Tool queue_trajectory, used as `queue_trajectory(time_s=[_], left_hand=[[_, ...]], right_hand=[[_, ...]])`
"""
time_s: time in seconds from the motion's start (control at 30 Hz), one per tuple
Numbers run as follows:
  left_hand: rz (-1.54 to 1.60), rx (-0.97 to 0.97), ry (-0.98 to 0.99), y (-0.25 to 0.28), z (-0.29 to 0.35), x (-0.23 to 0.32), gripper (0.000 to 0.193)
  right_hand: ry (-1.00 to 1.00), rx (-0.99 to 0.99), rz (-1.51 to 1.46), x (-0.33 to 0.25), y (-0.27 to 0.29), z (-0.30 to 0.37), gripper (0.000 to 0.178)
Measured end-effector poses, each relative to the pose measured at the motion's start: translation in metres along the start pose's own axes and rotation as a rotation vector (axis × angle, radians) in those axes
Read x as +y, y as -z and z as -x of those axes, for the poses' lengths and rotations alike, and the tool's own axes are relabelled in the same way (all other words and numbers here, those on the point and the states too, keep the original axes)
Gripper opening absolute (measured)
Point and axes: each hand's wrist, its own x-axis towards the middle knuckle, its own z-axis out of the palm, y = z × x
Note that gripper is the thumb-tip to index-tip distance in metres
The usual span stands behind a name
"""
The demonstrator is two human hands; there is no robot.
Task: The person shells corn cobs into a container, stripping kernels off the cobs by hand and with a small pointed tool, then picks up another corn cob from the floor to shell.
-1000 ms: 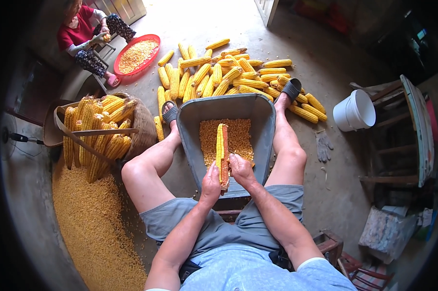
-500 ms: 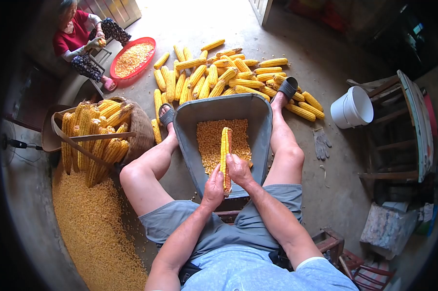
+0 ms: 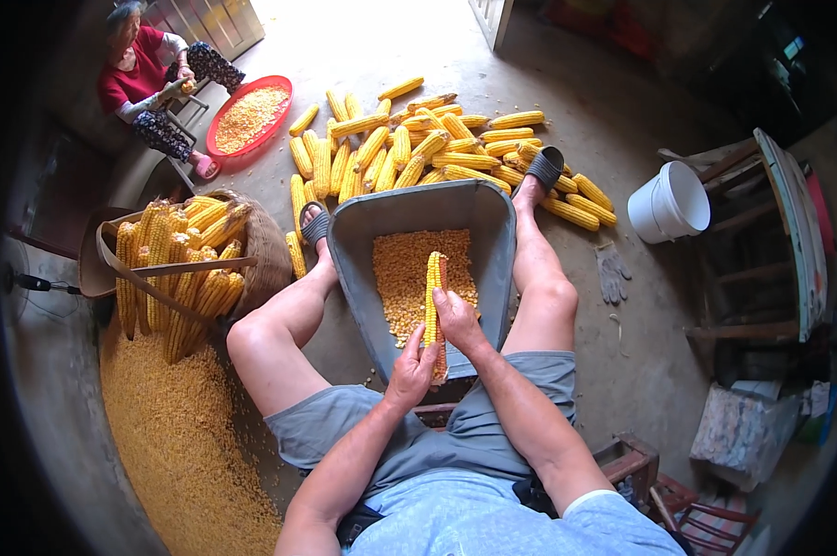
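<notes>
An ear of corn (image 3: 434,278) stands nearly upright between my hands, its kernels stripped along the right side so the reddish cob shows. My left hand (image 3: 411,371) is closed around its lower end. Higher up, my right hand (image 3: 457,320) grips it from the right, the thumb pressed against the kernels. Below the ear, between my legs, sits a grey tub (image 3: 354,278) with a layer of loose corn kernels (image 3: 409,259) on its bottom.
Beyond the tub lies a heap of corn ears (image 3: 409,148). On the left stand a basket (image 3: 268,243) full of ears and a kernel pile (image 3: 177,417). A person (image 3: 145,74) sits by a red basin (image 3: 284,111). A white bucket (image 3: 667,204) and grey glove (image 3: 611,273) are right.
Both hands and the ear have shifted slightly down and toward me. The seated person's hands have moved a little. The whole view has drifted slightly.
</notes>
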Motion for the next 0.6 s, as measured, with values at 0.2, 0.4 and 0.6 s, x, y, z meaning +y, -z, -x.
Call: queue_trajectory(time_s=[0.2,0.4,0.6], left_hand=[[0.285,-0.06,0.121,-0.005,0.002,0.018,0.035],[0.265,-0.096,0.133,0.003,0.006,0.023,0.043],[0.245,-0.057,0.117,-0.004,0.006,0.017,0.046]], right_hand=[[0.22,0.012,0.174,0.011,-0.012,0.005,0.04],[0.304,-0.092,0.262,-0.008,-0.002,0.006,0.037],[0.151,-0.022,0.067,0.001,-0.009,0.007,0.044]])
